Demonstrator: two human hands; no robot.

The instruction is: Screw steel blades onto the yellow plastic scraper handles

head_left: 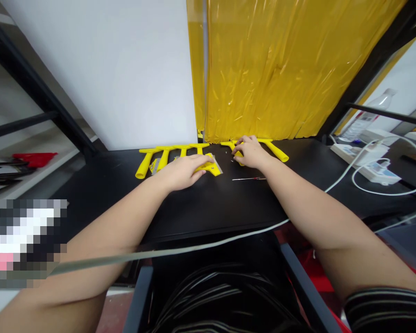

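My left hand [185,172] is closed around a yellow scraper [213,167] with a metal blade edge, low over the black table. Several yellow T-shaped handles [144,165] stand in a row behind and left of that hand, leaning at the table's back. My right hand [250,152] has its fingers curled down around another yellow handle [233,145], partly hidden by the hand. Right of it lies one more yellow handle [278,151]. A thin screwdriver [246,179] lies below my right hand, its grip end partly covered by the forearm. Tiny screws [232,161] are scattered between the hands.
Behind the black table [194,208] rise a white panel [125,69] and a yellow plastic sheet [270,69]. A white power strip [376,169] with cables and a clear bottle [364,118] are at right. A pale cable [201,247] crosses before the table's front edge.
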